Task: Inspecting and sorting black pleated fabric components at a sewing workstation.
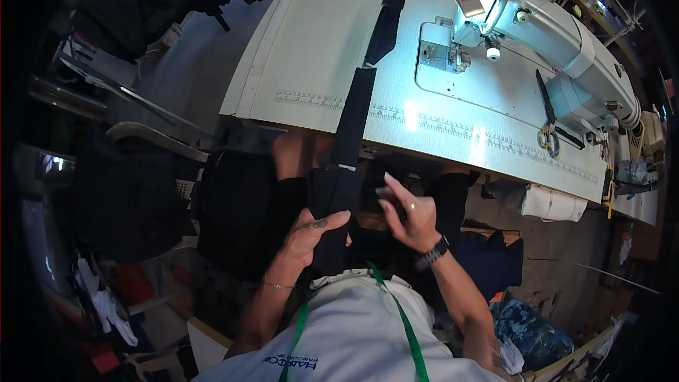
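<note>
My left hand (313, 236) grips a bundle of dark fabric pieces (331, 185) over my lap, thumb pressed across the top. From that bundle a chain of dark fabric strips (356, 111) runs up over the table's front edge and away to the far side, with small pale joins between pieces. To the right of the bundle, my right hand (411, 215) is raised with fingers apart and slightly blurred. It appears to hold nothing. A ring and a dark wristwatch are on that hand and wrist.
A sewing machine (546, 21) with its lamp lit stands on the white table (297, 63), which has a printed ruler. Scissors (546, 116) lie near the machine's base. A green tape measure (406, 323) hangs from my neck. A rolled white cloth (554, 202) sits under the front edge.
</note>
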### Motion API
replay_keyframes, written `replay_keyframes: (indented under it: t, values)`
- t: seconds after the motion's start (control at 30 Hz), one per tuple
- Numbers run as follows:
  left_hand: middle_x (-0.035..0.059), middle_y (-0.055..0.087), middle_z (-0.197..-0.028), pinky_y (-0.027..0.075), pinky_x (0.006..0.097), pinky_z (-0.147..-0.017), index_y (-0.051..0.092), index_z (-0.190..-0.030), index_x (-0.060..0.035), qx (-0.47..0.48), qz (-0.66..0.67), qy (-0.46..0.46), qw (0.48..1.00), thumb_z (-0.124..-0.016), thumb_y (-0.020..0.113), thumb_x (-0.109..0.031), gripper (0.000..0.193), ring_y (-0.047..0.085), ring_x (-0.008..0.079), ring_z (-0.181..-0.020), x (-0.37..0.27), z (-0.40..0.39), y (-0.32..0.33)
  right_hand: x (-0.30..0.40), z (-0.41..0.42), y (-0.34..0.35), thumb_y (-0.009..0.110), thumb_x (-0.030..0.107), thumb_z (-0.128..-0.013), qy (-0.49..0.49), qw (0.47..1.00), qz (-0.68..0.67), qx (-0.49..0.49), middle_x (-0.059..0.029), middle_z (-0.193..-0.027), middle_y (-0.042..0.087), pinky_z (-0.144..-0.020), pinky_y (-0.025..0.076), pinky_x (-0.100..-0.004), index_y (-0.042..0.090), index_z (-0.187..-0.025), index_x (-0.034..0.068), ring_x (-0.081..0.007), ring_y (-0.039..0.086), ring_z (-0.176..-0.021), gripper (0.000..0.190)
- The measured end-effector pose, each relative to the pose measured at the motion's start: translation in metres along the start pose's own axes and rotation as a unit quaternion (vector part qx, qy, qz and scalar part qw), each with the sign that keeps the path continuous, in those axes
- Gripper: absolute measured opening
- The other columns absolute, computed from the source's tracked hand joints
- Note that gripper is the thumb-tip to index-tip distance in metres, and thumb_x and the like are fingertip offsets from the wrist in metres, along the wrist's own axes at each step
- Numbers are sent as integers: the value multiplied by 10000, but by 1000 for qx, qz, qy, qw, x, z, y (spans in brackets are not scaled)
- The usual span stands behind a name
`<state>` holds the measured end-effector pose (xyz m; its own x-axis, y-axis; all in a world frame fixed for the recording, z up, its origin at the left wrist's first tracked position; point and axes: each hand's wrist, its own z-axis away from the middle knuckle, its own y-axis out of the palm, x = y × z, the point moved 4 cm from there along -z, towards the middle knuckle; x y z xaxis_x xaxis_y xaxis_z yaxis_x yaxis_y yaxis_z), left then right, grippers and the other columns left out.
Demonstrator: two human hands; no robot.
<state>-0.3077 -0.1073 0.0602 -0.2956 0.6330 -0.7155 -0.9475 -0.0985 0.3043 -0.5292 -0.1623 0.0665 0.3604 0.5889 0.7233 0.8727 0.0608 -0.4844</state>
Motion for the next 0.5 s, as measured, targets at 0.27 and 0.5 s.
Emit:
replay_keyframes:
  t: [0.27, 0.5]
  values:
    - [83, 709, -810, 616, 337, -651, 697, -989, -12, 27, 75, -45, 996, -933, 804, -178, 206, 725, 205, -680, 11, 11, 17, -14, -31, 31, 714, -23, -839, -58, 997, 17, 44, -134, -1051, 782, -587, 561, -343, 546, -1498, 42, -266, 733, -673, 684]
    - [62, 721, -827, 599, 317, -608, 699, -1050, -42, 33, 63, -49, 996, -923, 830, -227, 260, 720, 178, -661, 11, 11, 16, -11, -38, 36, 698, 17, -819, -110, 994, 10, 27, -106, -1051, 752, -552, 552, -357, 546, -1499, 79, -242, 711, -658, 700]
